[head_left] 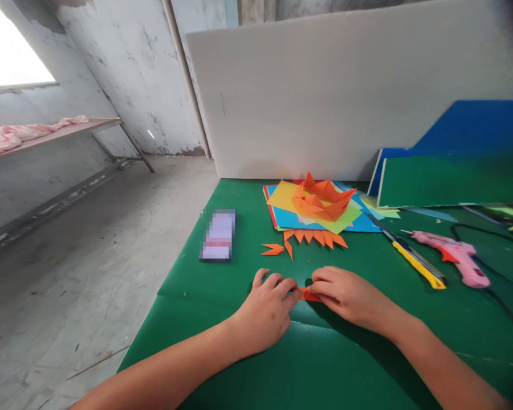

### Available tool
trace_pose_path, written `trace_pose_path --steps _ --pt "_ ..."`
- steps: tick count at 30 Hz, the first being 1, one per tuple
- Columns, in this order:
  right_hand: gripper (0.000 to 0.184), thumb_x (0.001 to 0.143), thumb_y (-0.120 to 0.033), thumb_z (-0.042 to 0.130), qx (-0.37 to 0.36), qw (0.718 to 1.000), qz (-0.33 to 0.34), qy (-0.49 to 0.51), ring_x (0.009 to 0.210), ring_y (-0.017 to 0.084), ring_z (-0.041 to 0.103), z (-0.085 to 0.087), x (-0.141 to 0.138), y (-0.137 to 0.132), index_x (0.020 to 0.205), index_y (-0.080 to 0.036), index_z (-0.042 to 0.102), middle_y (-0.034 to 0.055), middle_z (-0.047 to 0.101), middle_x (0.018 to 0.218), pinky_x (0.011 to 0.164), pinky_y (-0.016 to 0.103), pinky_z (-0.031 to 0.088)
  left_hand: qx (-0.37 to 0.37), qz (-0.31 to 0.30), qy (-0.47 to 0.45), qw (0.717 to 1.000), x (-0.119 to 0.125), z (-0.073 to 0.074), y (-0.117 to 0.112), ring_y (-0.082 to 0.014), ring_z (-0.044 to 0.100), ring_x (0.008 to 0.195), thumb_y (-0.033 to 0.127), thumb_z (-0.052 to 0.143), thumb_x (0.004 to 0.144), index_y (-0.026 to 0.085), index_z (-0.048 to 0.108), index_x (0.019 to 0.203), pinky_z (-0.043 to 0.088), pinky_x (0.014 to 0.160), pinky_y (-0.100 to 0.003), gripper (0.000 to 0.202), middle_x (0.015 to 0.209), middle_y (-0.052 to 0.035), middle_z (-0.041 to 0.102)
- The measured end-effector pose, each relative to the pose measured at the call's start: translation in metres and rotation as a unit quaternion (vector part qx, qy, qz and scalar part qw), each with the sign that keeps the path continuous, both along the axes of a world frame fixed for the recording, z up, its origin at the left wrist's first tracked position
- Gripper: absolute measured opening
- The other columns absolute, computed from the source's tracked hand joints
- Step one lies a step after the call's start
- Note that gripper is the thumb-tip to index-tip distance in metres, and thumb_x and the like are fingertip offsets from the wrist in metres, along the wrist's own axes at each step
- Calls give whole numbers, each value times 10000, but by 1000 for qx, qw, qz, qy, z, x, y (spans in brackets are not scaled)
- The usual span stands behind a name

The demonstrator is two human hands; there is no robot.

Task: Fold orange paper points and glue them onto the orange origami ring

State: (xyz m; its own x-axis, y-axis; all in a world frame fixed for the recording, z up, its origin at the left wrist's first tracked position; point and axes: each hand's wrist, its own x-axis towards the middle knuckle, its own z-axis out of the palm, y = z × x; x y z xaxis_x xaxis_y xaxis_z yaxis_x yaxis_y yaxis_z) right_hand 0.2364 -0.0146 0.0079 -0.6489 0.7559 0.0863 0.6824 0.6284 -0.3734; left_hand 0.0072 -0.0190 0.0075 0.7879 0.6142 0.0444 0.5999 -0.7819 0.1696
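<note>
Both hands rest on a green table (222, 319) and pinch a small piece of orange paper (308, 295) between them. My left hand (267, 310) has its fingers curled down onto the left end of the piece. My right hand (346, 296) presses its fingertips on the right end. Most of the piece is hidden under the fingers. Just beyond the hands lie several small folded orange points (314, 237) in a row, with two more (277, 249) to their left.
A stack of coloured sheets (290, 219) with crumpled orange paper (322, 199) lies behind. A yellow utility knife (416, 262) and pink glue gun (455, 256) sit right. A blurred phone (218, 234) lies left. A white board (346, 91) and blue-green boards (453, 171) stand behind.
</note>
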Motion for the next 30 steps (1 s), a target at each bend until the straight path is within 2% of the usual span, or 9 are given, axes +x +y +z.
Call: trace_pose_path --steps 4,8,11,15,17,22,26,30 --pt "195 965 -250 464 -6 1000 -1 14 835 186 538 0 1 -2 927 -201 648 50 597 891 703 306 423 -2 -3 -11 1000 0 -2 1 -243 472 1048 183 487 840 216 480 1272 239 1041 -490 434 1239 -49 545" --pt "155 934 -293 544 -18 1000 7 20 862 192 548 -2 4 -1 1018 -224 655 48 603 944 725 312 444 -6 -22 -40 999 -2 -3 4 -219 499 1033 154 475 851 208 542 1175 209 1070 -468 335 1157 -46 595" --pt "200 961 -285 494 -12 1000 11 24 869 190 552 -5 6 1 1048 -233 667 55 607 960 734 314 455 -8 -50 -64 997 -5 -3 7 -192 527 1011 140 462 872 218 581 1102 172 1097 -449 271 1072 -26 640" --pt "270 984 -257 428 21 999 14 30 891 202 539 -11 6 4 1113 -215 663 81 603 970 749 330 462 -18 -87 -92 992 -9 -3 11 -167 557 954 149 447 897 224 624 1011 187 1092 -426 224 988 -2 679" --pt "283 987 -246 415 38 999 13 32 895 205 531 -13 5 4 1122 -212 662 86 601 968 756 339 463 -26 -87 -109 990 -10 -3 13 -161 561 943 141 436 897 229 635 1000 199 1085 -412 241 973 2 685" --pt "285 986 -222 414 44 997 9 62 899 196 529 -17 3 4 1122 -224 665 81 593 965 753 325 471 -28 -64 -93 993 -11 -2 21 -199 526 1054 117 460 868 235 611 1107 210 1069 -430 306 1110 -20 657" --pt "287 980 -190 415 38 996 8 86 903 191 539 -19 2 3 1136 -228 653 78 599 976 756 320 477 -31 -93 -72 993 -11 0 23 -215 488 1141 103 443 883 210 564 1191 229 1058 -425 348 1223 -31 623" --pt "252 978 -186 423 17 994 15 111 899 182 560 -18 1 0 1046 -226 663 69 625 995 769 320 476 -28 -115 -71 990 -11 2 24 -203 477 1172 115 427 909 196 557 1200 270 1033 -393 329 1245 -32 616"
